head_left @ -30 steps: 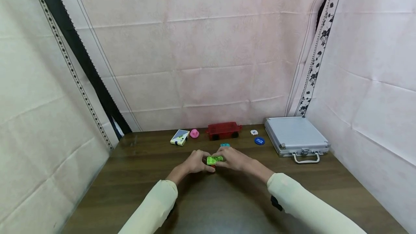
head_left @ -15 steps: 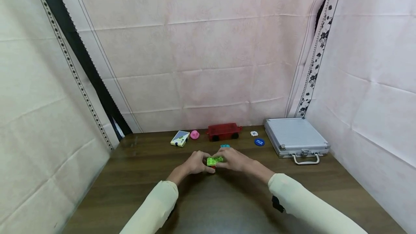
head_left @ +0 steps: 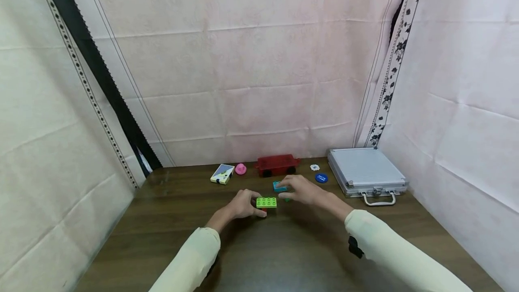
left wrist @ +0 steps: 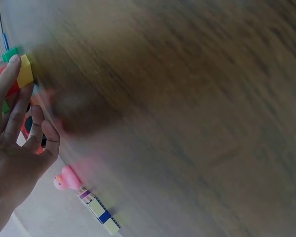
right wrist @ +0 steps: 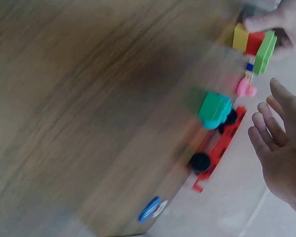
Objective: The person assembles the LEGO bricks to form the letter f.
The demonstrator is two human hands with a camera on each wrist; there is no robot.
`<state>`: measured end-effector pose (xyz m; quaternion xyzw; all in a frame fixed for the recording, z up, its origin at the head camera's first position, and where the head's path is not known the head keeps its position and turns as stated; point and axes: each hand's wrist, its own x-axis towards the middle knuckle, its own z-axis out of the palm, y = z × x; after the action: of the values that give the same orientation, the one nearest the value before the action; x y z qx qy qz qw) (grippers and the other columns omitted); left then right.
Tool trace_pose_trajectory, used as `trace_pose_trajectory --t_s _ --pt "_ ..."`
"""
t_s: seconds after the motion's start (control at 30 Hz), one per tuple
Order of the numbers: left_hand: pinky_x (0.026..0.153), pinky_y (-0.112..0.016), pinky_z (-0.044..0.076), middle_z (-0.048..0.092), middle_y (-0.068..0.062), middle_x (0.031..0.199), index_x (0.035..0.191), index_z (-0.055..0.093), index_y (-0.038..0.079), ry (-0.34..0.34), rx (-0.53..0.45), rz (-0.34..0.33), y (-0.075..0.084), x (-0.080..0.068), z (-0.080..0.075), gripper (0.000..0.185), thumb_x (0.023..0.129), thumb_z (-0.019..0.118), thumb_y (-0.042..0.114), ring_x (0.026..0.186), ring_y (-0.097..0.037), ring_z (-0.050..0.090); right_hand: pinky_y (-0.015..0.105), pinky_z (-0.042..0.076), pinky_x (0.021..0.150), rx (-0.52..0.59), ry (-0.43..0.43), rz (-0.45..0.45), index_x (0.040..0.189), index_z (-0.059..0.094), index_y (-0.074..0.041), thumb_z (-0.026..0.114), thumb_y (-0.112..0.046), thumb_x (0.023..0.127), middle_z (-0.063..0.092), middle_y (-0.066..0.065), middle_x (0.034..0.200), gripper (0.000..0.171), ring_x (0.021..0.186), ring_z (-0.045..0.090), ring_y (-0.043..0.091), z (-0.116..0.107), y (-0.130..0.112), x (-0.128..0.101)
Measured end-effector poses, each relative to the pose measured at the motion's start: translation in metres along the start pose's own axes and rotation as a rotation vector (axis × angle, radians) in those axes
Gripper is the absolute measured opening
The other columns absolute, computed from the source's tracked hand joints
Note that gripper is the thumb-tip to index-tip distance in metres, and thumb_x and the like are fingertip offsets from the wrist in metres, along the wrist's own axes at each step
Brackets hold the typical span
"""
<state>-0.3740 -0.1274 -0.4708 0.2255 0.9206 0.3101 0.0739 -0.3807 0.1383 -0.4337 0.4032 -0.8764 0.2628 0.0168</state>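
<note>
My left hand (head_left: 242, 204) grips a stack of toy bricks between thumb and fingers. On top of that stack sits a long lime green brick (head_left: 266, 203); below it come a red brick (right wrist: 255, 43) and a yellow brick (right wrist: 240, 37). My right hand (head_left: 302, 189) hovers to the right of the stack, fingers extended and holding nothing. Under its fingertips lies a green brick (right wrist: 214, 106), mostly hidden in the head view. Just beyond is a blue brick (head_left: 277, 187), partly covered by the right hand.
Along the table's back edge are a card box (head_left: 222, 174), a pink rubber duck (head_left: 240, 169), a red toy wagon (head_left: 277, 165), a white piece (head_left: 314, 167) and a blue disc (head_left: 321, 178). A silver case (head_left: 366, 170) lies at the right. Cloth walls surround the table.
The right hand has let go of the brick stack and moved right, over the green brick. The lime green brick's top now shows fully. My left hand keeps its grip.
</note>
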Motion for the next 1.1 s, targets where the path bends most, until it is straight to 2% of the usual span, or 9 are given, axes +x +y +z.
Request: trace_pose_trajectory --t_s 0.17,0.53,0.77,0.97,1.1 --pt "0.094 -0.042 0.053 0.069 -0.007 0.122 0.131 0.070 0.006 -0.005 -0.001 -0.038 -0.002 0.000 0.004 0.060 0.082 0.091 0.035 0.104 -0.020 0.059 0.039 0.058 0.086 -0.038 0.049 0.036 0.125 0.070 0.005 0.072 -0.009 0.098 0.069 0.019 0.119 0.031 0.107 0.069 0.034 -0.002 0.020 -0.011" --pt "0.091 -0.039 0.054 0.071 -0.004 0.116 0.128 0.071 0.007 -0.001 0.000 -0.021 0.000 0.002 0.002 0.057 0.081 0.091 0.033 0.099 -0.016 0.061 0.038 0.059 0.086 -0.075 0.054 0.105 0.122 0.073 0.001 0.070 0.001 0.096 0.075 0.013 0.115 0.026 0.105 0.071 0.028 0.008 0.050 -0.016" --pt "0.089 -0.037 0.054 0.070 -0.001 0.115 0.128 0.072 0.009 -0.001 -0.012 -0.025 0.000 0.002 0.002 0.056 0.081 0.091 0.034 0.097 -0.015 0.060 0.038 0.059 0.088 -0.024 0.032 0.139 0.122 0.073 0.000 0.070 0.001 0.097 0.077 0.010 0.112 0.025 0.105 0.073 0.025 0.012 0.055 -0.017" --pt "0.089 -0.037 0.054 0.070 -0.003 0.116 0.128 0.071 0.008 -0.001 -0.010 -0.029 0.000 0.001 0.002 0.057 0.081 0.091 0.034 0.098 -0.015 0.061 0.033 0.059 0.082 0.009 0.013 0.126 0.122 0.073 0.000 0.072 -0.003 0.097 0.078 0.006 0.103 0.025 0.096 0.074 0.018 0.012 0.052 -0.018" --pt "0.091 -0.039 0.054 0.069 -0.004 0.119 0.129 0.071 0.008 0.000 -0.003 -0.036 0.000 0.000 0.001 0.058 0.081 0.091 0.034 0.099 -0.017 0.059 0.037 0.058 0.089 0.029 -0.007 0.089 0.127 0.071 -0.001 0.072 0.001 0.096 0.076 0.008 0.114 0.031 0.105 0.072 0.022 0.013 0.051 -0.017"
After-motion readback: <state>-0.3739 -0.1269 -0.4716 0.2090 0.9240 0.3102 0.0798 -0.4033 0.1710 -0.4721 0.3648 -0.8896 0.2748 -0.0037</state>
